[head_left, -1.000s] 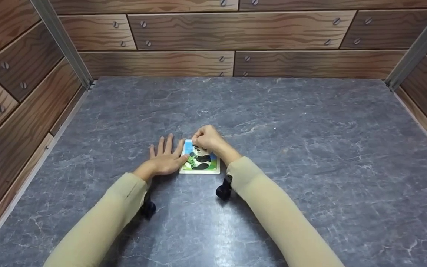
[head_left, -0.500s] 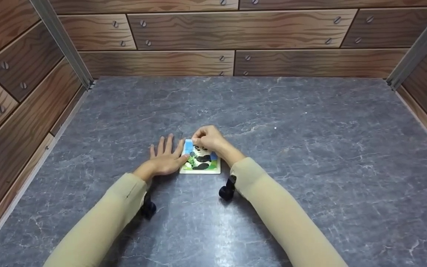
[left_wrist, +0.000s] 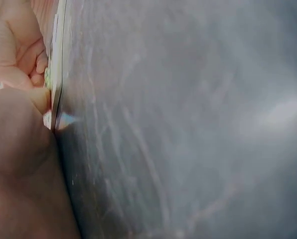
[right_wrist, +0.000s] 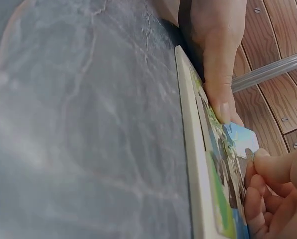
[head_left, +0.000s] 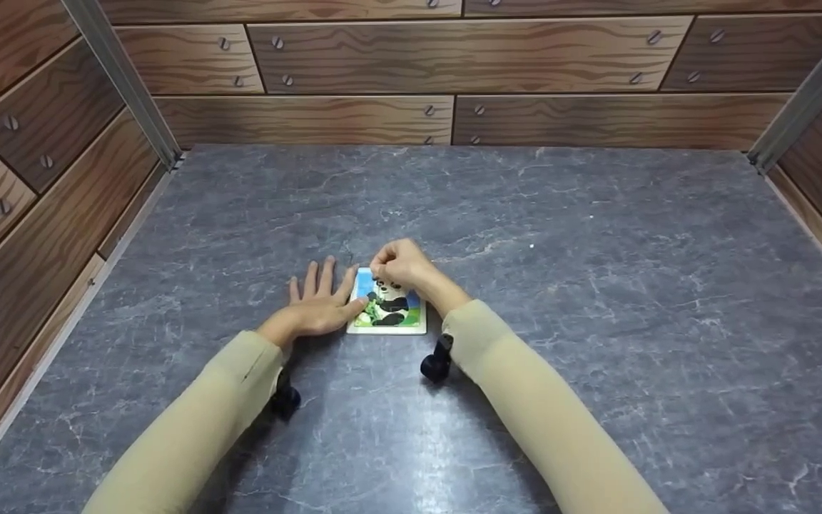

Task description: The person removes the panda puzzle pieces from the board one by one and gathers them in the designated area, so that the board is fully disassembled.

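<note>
A small panda jigsaw puzzle (head_left: 391, 319) in a pale tray lies on the table, its picture showing green, blue, black and white. My left hand (head_left: 318, 312) rests flat at its left side, fingers spread, the thumb (right_wrist: 220, 99) pressing on the picture. Over the top edge my right hand (head_left: 402, 265) pinches a light blue puzzle piece (right_wrist: 242, 139) between thumb and finger. In the right wrist view that piece stands tilted up from the tray. In the left wrist view the tray (left_wrist: 58, 64) shows edge-on beside the left thumb, with the right hand's curled fingers beyond.
The grey marbled table (head_left: 596, 321) stretches around the puzzle. Wood-patterned walls (head_left: 454, 61) with metal corner posts (head_left: 129, 82) enclose it at the back and sides. A black wrist camera (head_left: 437, 363) hangs under the right sleeve, close over the table.
The blue piece at the upper left tipped up slightly half a second ago and appears lower now in the head view. The right forearm shifted slightly right; the left hand stayed in place.
</note>
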A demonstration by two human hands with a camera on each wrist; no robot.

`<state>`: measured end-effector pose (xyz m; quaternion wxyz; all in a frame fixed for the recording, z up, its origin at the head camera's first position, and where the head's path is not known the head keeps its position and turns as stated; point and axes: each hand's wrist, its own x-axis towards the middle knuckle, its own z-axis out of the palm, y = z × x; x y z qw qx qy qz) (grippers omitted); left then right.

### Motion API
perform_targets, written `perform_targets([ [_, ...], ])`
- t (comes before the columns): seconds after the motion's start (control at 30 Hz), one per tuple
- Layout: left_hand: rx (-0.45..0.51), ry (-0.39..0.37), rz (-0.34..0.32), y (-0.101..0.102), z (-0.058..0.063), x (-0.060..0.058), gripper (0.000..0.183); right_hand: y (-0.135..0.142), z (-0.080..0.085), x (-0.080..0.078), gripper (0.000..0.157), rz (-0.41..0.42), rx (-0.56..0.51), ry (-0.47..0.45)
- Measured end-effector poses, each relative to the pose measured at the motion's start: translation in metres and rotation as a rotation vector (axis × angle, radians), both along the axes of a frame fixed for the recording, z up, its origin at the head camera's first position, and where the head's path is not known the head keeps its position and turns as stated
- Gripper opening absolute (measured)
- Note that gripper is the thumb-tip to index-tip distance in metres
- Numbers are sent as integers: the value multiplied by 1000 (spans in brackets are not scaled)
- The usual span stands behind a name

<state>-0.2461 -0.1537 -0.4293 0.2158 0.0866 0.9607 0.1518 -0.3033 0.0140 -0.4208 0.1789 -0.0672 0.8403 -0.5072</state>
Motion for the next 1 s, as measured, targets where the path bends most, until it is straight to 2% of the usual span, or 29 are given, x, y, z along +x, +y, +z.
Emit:
perform_targets([
  [0.27,42,17,107,10,3,0,87,2,-2,1,7,35,-21,4],
  [0.57,39,-35,115,12,8,-2,86,5,-1,1,4,56,-83,2],
  [0.73,48,-55,131,10,4,-5,87,7,-1,1,7,81,-115,21],
  [1.0,61,-98,133,7,-6,-14,88,5,-3,0,7,76,-135,67],
])
